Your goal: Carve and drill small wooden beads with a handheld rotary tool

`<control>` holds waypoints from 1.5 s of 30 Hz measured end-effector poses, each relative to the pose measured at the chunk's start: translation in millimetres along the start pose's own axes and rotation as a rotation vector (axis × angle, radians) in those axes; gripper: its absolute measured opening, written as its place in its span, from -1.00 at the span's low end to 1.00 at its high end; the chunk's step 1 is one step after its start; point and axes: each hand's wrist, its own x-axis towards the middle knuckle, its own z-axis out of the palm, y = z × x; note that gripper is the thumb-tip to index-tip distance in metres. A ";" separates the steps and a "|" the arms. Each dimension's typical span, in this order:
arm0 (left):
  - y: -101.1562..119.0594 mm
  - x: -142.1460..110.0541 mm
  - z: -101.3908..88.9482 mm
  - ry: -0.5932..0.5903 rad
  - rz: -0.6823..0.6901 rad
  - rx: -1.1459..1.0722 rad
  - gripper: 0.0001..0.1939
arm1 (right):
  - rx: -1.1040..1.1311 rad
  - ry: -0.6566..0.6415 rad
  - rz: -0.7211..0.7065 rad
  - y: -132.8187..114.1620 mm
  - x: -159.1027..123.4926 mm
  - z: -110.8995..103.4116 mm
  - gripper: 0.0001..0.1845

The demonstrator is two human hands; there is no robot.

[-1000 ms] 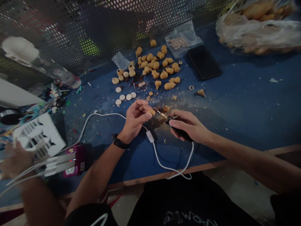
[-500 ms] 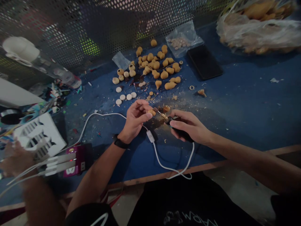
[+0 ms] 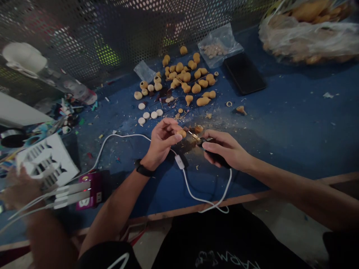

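My left hand (image 3: pixel 166 139) pinches a small tan gourd piece (image 3: pixel 181 133) between thumb and fingers. Wrapped in my right hand (image 3: pixel 224 147) is a black rotary tool (image 3: pixel 217 154) with a brass-coloured collet (image 3: pixel 196 137) and a thin metal shaft. The tool's tip points left at the gourd piece; whether they touch is hard to make out. Just behind the collet lies a cut gourd (image 3: pixel 199 129) with a dark opening. A white cord (image 3: pixel 227 186) with an inline switch (image 3: pixel 179 161) runs from the tool across the blue table.
Many small gourds (image 3: pixel 186 77) and white discs (image 3: pixel 154 115) lie beyond my hands. A phone (image 3: pixel 244 73), a bag of pellets (image 3: pixel 214 48) and a big plastic bag (image 3: pixel 305 41) sit farther right. At left are a purple power adapter (image 3: pixel 94 190) and another person's hand (image 3: pixel 21 188).
Both hands stay almost in the same place. The gourd piece in my left hand has turned slightly, and the tool has shifted only a little.
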 end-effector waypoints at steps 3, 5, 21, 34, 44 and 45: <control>-0.7 0.0 -0.7 -0.008 0.005 0.017 -0.50 | 0.006 -0.003 0.003 1.1 0.7 -0.7 -0.67; -1.2 0.0 -1.6 -0.004 -0.003 0.017 -0.50 | 0.008 -0.005 0.000 1.4 0.6 -0.8 -0.67; -0.3 0.4 1.8 0.021 -0.043 0.009 -0.59 | 0.047 0.107 -0.013 -0.1 1.0 2.1 -0.68; 1.1 1.1 4.1 0.025 -0.026 -0.038 -0.72 | 0.070 0.087 -0.035 4.3 2.8 2.7 -0.69; -1.7 0.8 3.0 -0.019 -0.004 -0.035 -0.71 | 0.062 0.078 -0.028 4.2 2.5 2.3 -0.69; -2.2 1.2 2.4 -0.019 -0.001 -0.026 -0.69 | 0.062 0.078 -0.028 4.5 2.6 2.3 -0.69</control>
